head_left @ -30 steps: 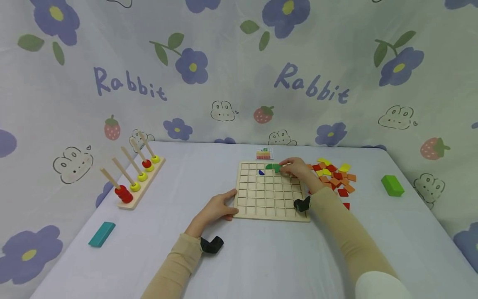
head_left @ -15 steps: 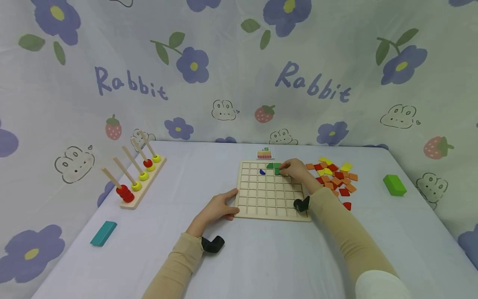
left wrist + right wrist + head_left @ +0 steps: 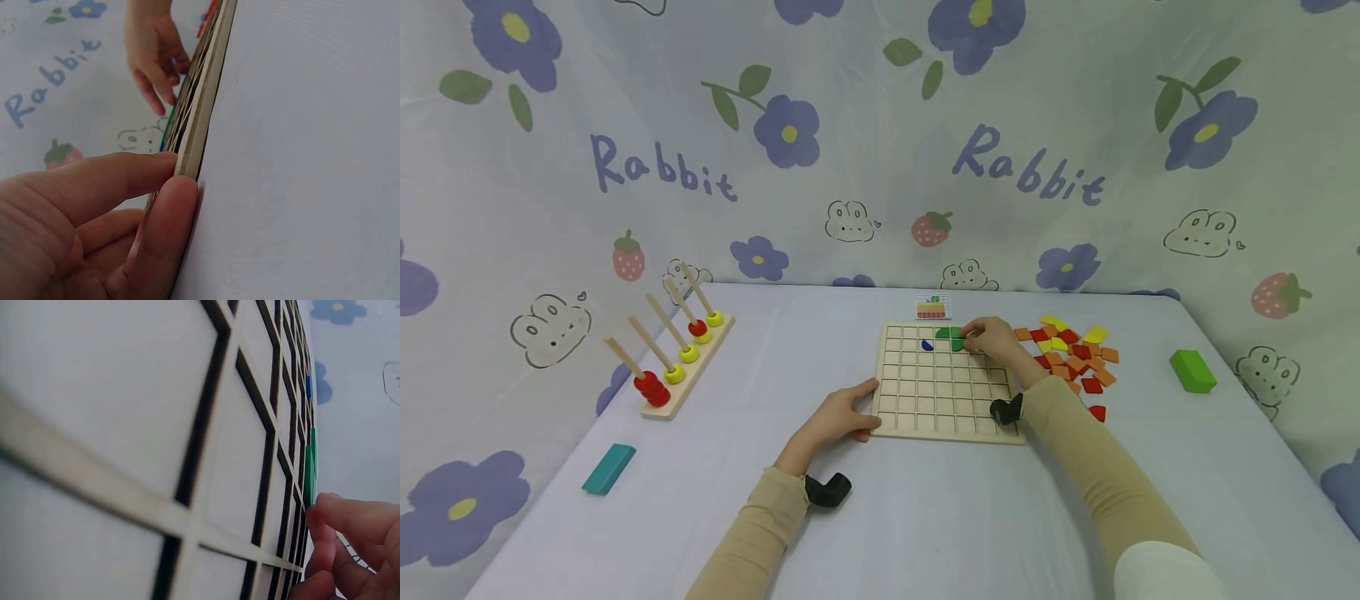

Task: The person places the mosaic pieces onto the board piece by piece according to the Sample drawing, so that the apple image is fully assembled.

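A square wooden grid board [image 3: 917, 400] lies flat on the table. My left hand [image 3: 835, 417] steadies its left edge, with the index finger and thumb apart along it; in the left wrist view the left fingertips [image 3: 172, 194] touch the rim. At the board's far side, my right hand [image 3: 994, 339] pinches a green tile [image 3: 957, 344] at the grid. Its thumb and index tips meet at the green tile's end [image 3: 309, 478] in the right wrist view. Another green tile [image 3: 942, 333] sits beside it. A blue half-round tile [image 3: 927, 345] lies to the left.
Loose orange, red and yellow tiles [image 3: 1075, 364] are scattered right of the board. Behind it stands a small picture card [image 3: 933, 307]. A bead stacker with wooden pegs [image 3: 688, 371] and a teal block [image 3: 608, 469] are at left; a green block [image 3: 1192, 372] is at right.
My right fingers have shifted slightly at the green tile, which now lies straighter in the grid. The left hand stays at the board's edge, and the view has shifted a little.
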Demonstrator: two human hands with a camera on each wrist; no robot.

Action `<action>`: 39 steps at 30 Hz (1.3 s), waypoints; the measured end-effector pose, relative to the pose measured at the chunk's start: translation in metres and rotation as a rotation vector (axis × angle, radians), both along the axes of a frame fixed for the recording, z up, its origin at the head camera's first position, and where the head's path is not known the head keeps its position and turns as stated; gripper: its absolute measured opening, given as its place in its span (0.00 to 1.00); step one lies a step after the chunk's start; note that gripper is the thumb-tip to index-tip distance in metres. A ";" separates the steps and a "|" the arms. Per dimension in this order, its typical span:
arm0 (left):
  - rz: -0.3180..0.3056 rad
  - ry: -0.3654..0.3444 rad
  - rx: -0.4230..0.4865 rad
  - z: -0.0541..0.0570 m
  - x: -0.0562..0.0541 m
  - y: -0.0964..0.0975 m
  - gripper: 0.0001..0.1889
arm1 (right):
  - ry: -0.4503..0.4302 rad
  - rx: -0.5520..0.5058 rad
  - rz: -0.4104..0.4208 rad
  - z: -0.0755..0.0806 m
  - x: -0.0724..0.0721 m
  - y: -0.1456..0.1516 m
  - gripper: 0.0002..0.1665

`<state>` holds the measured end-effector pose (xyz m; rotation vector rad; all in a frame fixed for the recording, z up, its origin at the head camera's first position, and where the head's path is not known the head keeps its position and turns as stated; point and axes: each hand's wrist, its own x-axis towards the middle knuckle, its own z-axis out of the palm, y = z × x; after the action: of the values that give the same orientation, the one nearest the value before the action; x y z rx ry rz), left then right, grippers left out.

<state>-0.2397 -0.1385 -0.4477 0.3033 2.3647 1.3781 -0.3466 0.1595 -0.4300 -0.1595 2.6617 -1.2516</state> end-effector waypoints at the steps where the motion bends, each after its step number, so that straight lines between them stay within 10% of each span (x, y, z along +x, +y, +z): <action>1: 0.001 -0.002 -0.003 0.000 0.000 0.000 0.38 | -0.003 -0.006 -0.005 0.000 0.000 0.001 0.16; 27: 0.038 -0.007 -0.041 -0.003 -0.001 0.003 0.38 | -0.066 -0.034 -0.151 0.000 0.013 0.069 0.19; 39: 0.044 -0.004 -0.035 -0.001 0.002 0.005 0.38 | -0.101 0.007 -0.078 -0.001 0.029 0.081 0.26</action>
<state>-0.2381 -0.1338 -0.4486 0.2399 2.4026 1.3533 -0.3180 0.2401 -0.4312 0.0091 2.6083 -1.2381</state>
